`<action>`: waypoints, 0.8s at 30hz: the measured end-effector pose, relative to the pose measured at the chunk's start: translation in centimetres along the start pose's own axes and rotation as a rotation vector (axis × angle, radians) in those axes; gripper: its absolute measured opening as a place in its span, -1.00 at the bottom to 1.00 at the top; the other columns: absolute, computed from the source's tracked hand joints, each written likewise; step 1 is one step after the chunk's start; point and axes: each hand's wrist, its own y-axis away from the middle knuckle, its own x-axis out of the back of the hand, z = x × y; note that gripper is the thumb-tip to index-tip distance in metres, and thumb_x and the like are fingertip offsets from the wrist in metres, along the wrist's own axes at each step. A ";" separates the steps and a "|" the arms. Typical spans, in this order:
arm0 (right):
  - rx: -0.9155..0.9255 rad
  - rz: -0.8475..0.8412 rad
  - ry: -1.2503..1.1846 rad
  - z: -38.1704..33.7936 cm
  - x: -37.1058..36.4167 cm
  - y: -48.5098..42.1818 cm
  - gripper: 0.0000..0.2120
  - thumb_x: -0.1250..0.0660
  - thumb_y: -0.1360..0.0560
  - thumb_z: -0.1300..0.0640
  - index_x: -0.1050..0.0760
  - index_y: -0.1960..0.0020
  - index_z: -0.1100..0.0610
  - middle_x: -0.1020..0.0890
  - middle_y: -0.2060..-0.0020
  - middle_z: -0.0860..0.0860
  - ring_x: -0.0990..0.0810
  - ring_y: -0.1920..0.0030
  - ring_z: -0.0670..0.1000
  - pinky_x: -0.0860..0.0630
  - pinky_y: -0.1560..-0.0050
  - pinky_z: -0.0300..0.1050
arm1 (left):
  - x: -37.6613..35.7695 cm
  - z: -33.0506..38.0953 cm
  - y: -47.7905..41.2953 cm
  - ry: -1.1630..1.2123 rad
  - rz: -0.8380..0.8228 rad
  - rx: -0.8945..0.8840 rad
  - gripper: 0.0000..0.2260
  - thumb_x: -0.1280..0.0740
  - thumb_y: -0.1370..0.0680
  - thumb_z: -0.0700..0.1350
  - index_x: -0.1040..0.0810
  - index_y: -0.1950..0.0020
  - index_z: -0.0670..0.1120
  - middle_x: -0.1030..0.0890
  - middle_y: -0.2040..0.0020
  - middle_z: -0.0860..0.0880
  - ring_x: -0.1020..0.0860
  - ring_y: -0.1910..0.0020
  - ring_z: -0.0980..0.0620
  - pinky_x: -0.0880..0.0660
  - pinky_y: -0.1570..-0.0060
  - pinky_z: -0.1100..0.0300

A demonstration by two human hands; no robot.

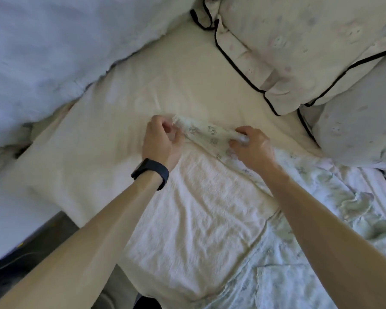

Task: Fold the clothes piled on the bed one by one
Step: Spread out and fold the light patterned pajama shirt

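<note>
A pale printed garment with small animal figures and a lace edge is stretched between my two hands over the cream bed sheet. My left hand, with a dark watch on its wrist, pinches the lace end. My right hand grips the other end with curled fingers. The rest of the garment trails right and down under my right forearm. A white textured cloth lies flat below my hands.
A light blue quilt is bunched at the upper left. Two printed pillows with black piping sit at the upper right. A crumpled green-printed fabric lies at the right. The bed's edge and dark floor show at lower left.
</note>
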 end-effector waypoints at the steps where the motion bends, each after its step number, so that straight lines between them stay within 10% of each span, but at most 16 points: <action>1: 0.030 0.034 -0.003 -0.1 0.0 -0.2 -0.58 -0.40 -0.53 -0.10 -0.50 -0.37 -0.09 -0.53 -0.24 -0.06 -0.55 0.00 -0.04 -0.55 0.02 -0.06 | -0.6 0.1 0.4 -0.017 -0.005 0.020 -0.74 -0.40 -0.54 0.07 -0.43 -0.08 -0.04 -0.55 -0.01 0.03 -0.55 0.08 0.06 -0.50 0.16 0.17; 6: 0.105 -0.048 -0.154 -2.6 -0.2 -1.4 -0.81 -0.29 -0.58 -0.18 -0.63 -0.10 -0.19 -0.64 -0.04 -0.21 -0.67 0.15 -0.13 -0.60 0.08 -0.22 | -2.7 1.2 1.2 -0.040 -0.049 0.182 -0.61 -0.35 -0.51 0.28 -0.44 -0.11 0.02 -0.44 -0.08 0.03 -0.44 0.21 0.23 -0.29 0.32 0.32; 15: -0.069 -0.279 -0.273 -6.5 1.5 -4.0 -0.65 -0.41 -0.49 -0.21 -0.68 0.22 0.06 -0.60 0.51 -0.11 -0.51 0.52 -0.15 -0.40 0.52 -0.35 | -2.3 3.7 0.1 0.521 -0.149 0.276 -0.89 -0.44 -0.50 -0.01 -0.58 0.12 -0.02 -0.68 0.16 0.00 -0.63 0.15 0.09 -0.57 0.05 0.14; 24: -0.351 -0.598 -0.641 -6.4 4.1 -4.6 -0.57 -0.26 -0.58 -0.30 -0.58 0.18 0.03 -0.50 0.39 -0.09 -0.29 0.51 -0.09 -0.20 0.54 -0.24 | -2.2 4.0 -1.0 0.376 -0.295 0.077 -0.93 -0.39 -0.60 -0.04 -0.65 0.05 0.11 -0.64 0.14 0.11 -0.58 0.10 0.12 -0.50 -0.03 0.25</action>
